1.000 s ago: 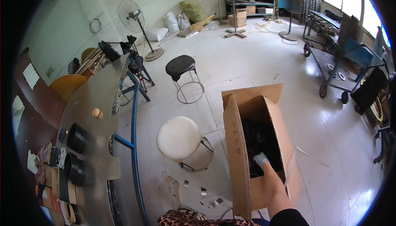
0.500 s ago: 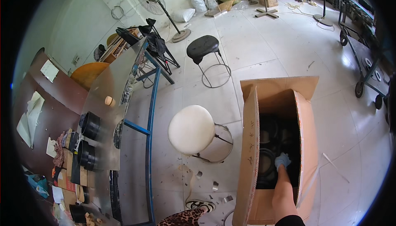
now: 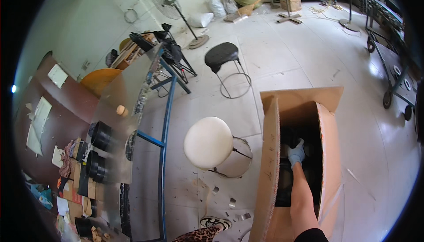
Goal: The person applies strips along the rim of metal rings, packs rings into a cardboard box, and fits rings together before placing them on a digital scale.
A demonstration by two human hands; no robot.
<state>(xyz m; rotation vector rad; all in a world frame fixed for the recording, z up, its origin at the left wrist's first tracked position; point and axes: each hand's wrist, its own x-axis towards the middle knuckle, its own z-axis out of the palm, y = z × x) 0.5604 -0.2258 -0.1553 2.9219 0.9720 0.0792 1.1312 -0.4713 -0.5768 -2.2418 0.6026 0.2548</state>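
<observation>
A tall brown cardboard box [image 3: 269, 162] with open flaps is seen standing on the smooth pale floor [image 3: 282, 65] beside a round white-cushioned stool [image 3: 208, 142], and dark rounded items [image 3: 316, 162] inside it are reached by the white-gloved right hand [image 3: 296, 153], whose grip cannot be told.

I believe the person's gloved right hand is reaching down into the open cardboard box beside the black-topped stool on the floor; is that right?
Not quite: the stool beside the open cardboard box has a white round top; the black-topped stool stands farther off. The head view shows this. The rest holds: the gloved right hand is reaching down into the box on the floor.
</observation>
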